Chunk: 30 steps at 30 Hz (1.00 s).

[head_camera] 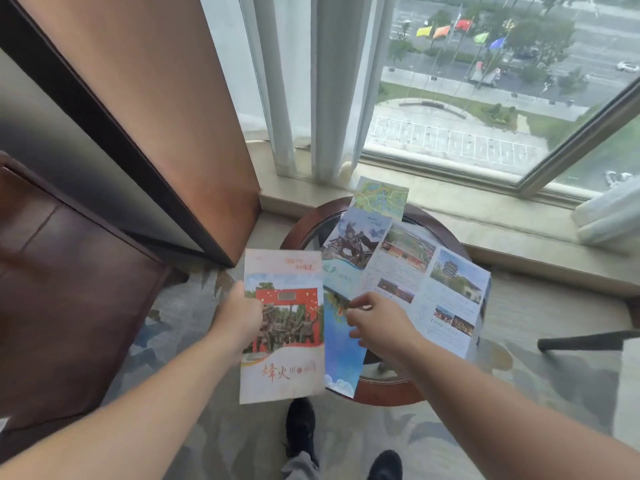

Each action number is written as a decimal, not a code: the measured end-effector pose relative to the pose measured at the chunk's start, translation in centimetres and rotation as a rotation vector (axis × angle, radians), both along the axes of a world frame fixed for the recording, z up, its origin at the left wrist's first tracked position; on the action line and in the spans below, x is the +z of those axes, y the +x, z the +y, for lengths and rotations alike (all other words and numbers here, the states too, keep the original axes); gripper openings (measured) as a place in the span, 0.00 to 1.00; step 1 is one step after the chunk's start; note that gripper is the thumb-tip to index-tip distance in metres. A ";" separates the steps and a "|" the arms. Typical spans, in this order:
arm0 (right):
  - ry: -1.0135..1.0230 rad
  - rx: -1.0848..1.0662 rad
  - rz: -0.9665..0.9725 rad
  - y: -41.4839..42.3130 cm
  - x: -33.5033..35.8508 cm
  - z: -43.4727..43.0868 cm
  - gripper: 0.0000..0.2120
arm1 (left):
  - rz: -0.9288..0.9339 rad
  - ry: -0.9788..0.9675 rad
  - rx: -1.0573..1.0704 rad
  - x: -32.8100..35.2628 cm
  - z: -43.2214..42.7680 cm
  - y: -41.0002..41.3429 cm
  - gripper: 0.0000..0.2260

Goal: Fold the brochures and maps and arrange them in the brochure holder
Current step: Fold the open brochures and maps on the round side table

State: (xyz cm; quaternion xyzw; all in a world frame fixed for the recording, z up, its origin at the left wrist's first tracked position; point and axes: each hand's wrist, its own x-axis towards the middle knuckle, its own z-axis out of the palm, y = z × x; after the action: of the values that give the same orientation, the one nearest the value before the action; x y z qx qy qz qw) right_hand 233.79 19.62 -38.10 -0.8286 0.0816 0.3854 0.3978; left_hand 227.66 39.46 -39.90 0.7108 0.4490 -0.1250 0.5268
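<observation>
Presently, the left hand (242, 317) grips a folded white brochure with a red gateway photograph and red calligraphy (287, 368) by its nine o'clock edge, thumb across the front face and fingers hidden behind the sheet. This brochure is held upright in the air, clear of the round dark-wood table with a glass top (384, 391), just off the table's eight o'clock side. The right hand (381, 327) is curled, with thumb and forefinger pinched on the upper part of a long blue sky-printed leaflet (341, 351); how the remaining fingers lie beneath cannot be told. That leaflet runs from the table's centre out over its six o'clock rim, beside the held brochure and partly behind its right edge. A large unfolded white sheet with building photographs and text blocks (446, 292) covers the table from centre to four o'clock and overhangs the rim. A pale blue leaflet showing a dark statue (356, 237) lies at eleven o'clock, overlapping a green map (381, 197) at twelve o'clock, whose far end reaches the beige stone window sill (519, 244). Two black shoes (300, 427) stand on the patterned grey carpet (519, 393) at the view's six o'clock. White curtains (332, 91) hang at twelve o'clock.
</observation>
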 end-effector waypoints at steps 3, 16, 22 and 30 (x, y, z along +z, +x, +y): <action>-0.006 -0.094 0.017 1.6 -2.0 -0.4 0.05 | 0.020 0.082 -0.010 -2.4 2.1 2.5 0.10; 0.021 -0.197 0.073 5.1 -9.3 -1.0 0.03 | 0.220 0.160 -0.084 -12.8 0.2 6.5 0.12; 0.019 -0.228 0.119 5.3 -10.3 -1.9 0.04 | 0.236 0.236 -0.041 -14.4 0.1 6.8 0.13; 0.057 -0.255 0.077 6.8 -7.8 -4.0 0.04 | 0.184 0.299 -0.129 -11.1 -2.6 9.5 0.20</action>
State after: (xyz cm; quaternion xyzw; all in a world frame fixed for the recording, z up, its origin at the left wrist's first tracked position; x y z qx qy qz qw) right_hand 240.61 15.59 -45.88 -0.7845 0.1904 0.3652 0.4635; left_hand 237.11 36.89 -50.97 0.7941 0.4623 -0.1549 0.3629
